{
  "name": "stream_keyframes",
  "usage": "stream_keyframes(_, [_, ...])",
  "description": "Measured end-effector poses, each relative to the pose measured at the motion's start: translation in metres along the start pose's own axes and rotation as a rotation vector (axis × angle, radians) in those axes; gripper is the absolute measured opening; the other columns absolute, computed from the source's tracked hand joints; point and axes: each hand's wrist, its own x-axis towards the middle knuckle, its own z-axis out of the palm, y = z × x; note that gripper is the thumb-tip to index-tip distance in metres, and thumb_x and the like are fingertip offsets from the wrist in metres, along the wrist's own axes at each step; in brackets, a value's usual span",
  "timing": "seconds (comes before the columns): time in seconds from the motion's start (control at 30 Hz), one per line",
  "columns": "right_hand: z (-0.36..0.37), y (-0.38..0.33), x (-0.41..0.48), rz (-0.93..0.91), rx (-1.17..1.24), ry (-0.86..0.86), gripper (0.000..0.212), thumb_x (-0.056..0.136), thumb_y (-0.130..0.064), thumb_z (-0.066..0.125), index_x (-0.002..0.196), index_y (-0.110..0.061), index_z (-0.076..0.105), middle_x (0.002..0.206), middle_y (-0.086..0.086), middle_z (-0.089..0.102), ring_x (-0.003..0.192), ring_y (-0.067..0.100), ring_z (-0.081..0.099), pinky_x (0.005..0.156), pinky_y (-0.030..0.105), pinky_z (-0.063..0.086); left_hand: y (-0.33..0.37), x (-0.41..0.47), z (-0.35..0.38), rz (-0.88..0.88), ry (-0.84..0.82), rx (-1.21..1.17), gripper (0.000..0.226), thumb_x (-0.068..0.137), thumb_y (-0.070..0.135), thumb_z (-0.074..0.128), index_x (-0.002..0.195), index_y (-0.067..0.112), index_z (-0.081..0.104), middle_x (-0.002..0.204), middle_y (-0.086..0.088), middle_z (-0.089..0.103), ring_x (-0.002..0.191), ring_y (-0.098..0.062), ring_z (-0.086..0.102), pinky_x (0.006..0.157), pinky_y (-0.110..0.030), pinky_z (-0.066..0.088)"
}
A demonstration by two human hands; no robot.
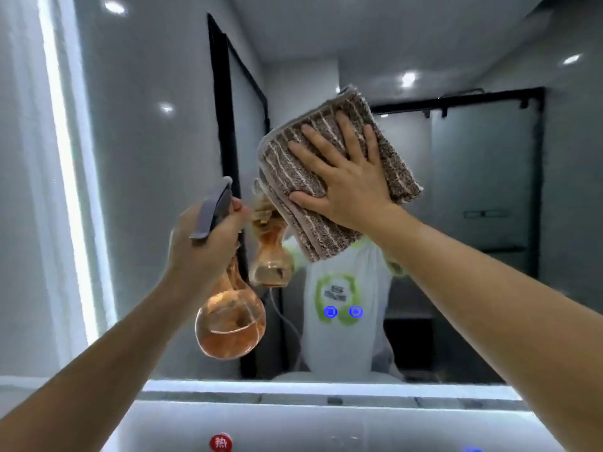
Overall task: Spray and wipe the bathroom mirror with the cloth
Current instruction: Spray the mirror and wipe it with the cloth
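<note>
The mirror (473,190) runs from a lit strip (75,190) at its left edge to a lit bottom edge; bare glass lies open left, right and above the cloth (329,177). The cloth is brown with pale stripes, folded, tilted, its long axis running from upper left to lower right. The right hand (346,177) presses it flat, fingers spread. The left hand (205,243) grips a bottle (228,324) of amber liquid hanging upright, grey nozzle toward the glass.

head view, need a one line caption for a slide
Right hand presses a folded cloth flat on the mirror while the left hand holds a spray bottle.
</note>
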Motion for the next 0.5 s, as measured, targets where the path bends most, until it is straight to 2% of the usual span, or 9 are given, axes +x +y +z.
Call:
stream_keyframes(0.1, [-0.014,0.085,-0.042,0.106,-0.004,-0.025,0.075,0.082,-0.073,0.027,0.144,-0.042,-0.003,0.156,-0.013,-0.007,0.141,0.026,-0.017,0.108,0.047,-0.018,0.031,-0.018,0.07,0.022,-0.086,-0.007,0.022,0.073,0.02,0.059,0.058,0.034,0.062,0.075,0.0,0.058,0.078,-0.019,0.055,0.064,-0.032,0.041])
stream_keyframes(0.2, [-0.027,0.158,-0.078,0.19,0.02,-0.054,0.075,0.082,-0.073,0.026,0.144,-0.043,-0.005,0.155,-0.014,-0.012,0.14,0.025,-0.022,0.109,0.049,-0.018,0.059,-0.036,0.139,0.03,-0.122,-0.065,0.021,0.076,0.016,0.054,0.06,0.029,0.059,0.075,-0.003,0.055,0.074,-0.017,0.053,0.052,-0.021,0.041])
stream_keyframes(0.3, [-0.037,0.221,-0.107,0.242,0.034,-0.068,0.075,0.082,-0.073,0.025,0.143,-0.043,-0.008,0.154,-0.014,-0.014,0.138,0.023,-0.026,0.109,0.048,-0.019,0.084,-0.052,0.204,0.005,-0.136,-0.092,0.02,0.069,0.019,0.052,0.057,0.033,0.059,0.071,0.0,0.056,0.073,-0.02,0.052,0.053,-0.025,0.036])
stream_keyframes(0.43, [-0.042,0.271,-0.133,0.263,0.078,-0.054,0.075,0.082,-0.073,0.027,0.141,-0.045,-0.009,0.154,-0.015,-0.014,0.132,0.016,-0.034,0.108,0.046,-0.021,0.109,-0.065,0.265,0.029,-0.178,-0.115,0.01,0.079,0.006,0.05,0.078,0.015,0.055,0.079,-0.01,0.052,0.072,-0.022,0.047,0.054,-0.025,0.035])
stream_keyframes(0.5, [-0.041,0.278,-0.137,0.245,0.088,-0.04,0.074,0.082,-0.074,0.027,0.14,-0.046,-0.009,0.154,-0.016,-0.014,0.13,0.015,-0.035,0.106,0.045,-0.025,0.116,-0.068,0.284,0.043,-0.199,-0.094,0.014,0.081,0.003,0.049,0.074,0.013,0.054,0.079,-0.011,0.052,0.069,-0.022,0.048,0.054,-0.025,0.039])
